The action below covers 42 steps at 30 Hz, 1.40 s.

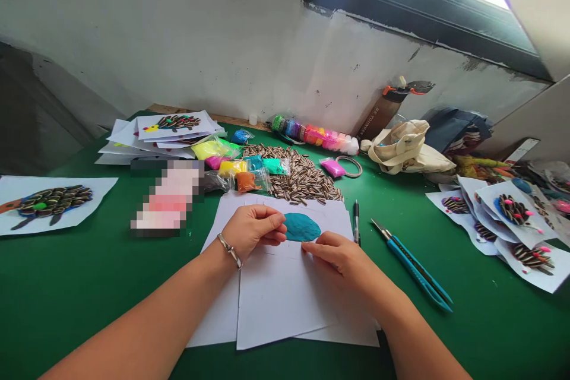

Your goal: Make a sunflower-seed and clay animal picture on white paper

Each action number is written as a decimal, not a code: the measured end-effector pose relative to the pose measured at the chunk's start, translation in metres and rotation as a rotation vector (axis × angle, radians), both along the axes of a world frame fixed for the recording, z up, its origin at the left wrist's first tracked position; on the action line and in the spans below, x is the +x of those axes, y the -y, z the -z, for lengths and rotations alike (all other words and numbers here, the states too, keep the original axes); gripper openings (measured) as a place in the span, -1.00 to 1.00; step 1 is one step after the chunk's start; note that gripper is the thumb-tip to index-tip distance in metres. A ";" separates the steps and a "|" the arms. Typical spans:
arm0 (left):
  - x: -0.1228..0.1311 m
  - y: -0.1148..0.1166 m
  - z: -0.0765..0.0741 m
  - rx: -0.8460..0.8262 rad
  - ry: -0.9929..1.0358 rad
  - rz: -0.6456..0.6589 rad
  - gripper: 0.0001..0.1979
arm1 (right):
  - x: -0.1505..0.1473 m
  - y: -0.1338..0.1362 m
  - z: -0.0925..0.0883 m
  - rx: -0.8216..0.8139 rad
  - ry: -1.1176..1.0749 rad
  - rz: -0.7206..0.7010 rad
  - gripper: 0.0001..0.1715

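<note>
- While bent over the green bench (57, 314): left hand (253, 231), a silver bangle (230, 250) at its wrist, and right hand (333, 261), both close beside a teal clay patch (301, 227) on the upper sheet of a loose stack of white paper (285, 303).
- Left fingers (271, 236): curled and pressed together, tips at the patch's left edge.
- Right fingers (323, 243): pressed together along the paper just below the patch; no telling from this view whether either hand pinches paper or clay.
- Beyond the paper: a heap of striped sunflower seeds (294, 175), with bagged coloured clay (243, 166) along its near side.
- To the right: a ballpoint pen (356, 222) and a blue-handled craft knife (412, 267), well within reach.
- Likely risks: loose sheets sliding under finger pressure and dragging the patch out of place; heavy pressure smearing soft clay or leaving it stuck to fingertips; a careless sweep of the right arm catching the blade or scattering seeds.
</note>
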<state>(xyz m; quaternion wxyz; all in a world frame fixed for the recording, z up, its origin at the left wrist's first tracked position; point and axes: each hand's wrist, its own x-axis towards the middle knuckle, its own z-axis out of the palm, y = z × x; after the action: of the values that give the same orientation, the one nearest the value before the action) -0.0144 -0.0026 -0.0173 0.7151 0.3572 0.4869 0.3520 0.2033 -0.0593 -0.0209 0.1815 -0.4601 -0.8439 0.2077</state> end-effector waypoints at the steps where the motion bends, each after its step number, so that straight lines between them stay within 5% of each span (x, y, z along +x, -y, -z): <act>1: 0.000 0.000 0.000 0.000 0.002 0.001 -0.64 | -0.001 0.000 0.000 0.007 0.005 0.001 -0.68; 23: 0.000 -0.001 0.003 0.002 0.022 0.002 -0.54 | 0.000 -0.006 0.015 -0.007 0.142 0.010 -0.62; 30: 0.000 -0.001 0.002 0.001 0.009 -0.001 -0.56 | 0.002 -0.003 0.005 -0.087 -0.078 0.093 -0.58; 37: 0.000 -0.001 0.001 0.003 0.001 0.001 -0.56 | 0.000 -0.004 0.006 -0.029 0.048 -0.005 -0.69; 42: 0.000 0.000 -0.001 0.006 -0.003 -0.003 -0.58 | 0.004 -0.004 0.005 -0.076 -0.058 0.029 -0.63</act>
<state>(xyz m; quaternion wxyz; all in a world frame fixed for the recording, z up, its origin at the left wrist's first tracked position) -0.0144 -0.0026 -0.0168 0.7129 0.3592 0.4873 0.3539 0.2073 -0.0552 -0.0258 0.1911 -0.4728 -0.8230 0.2502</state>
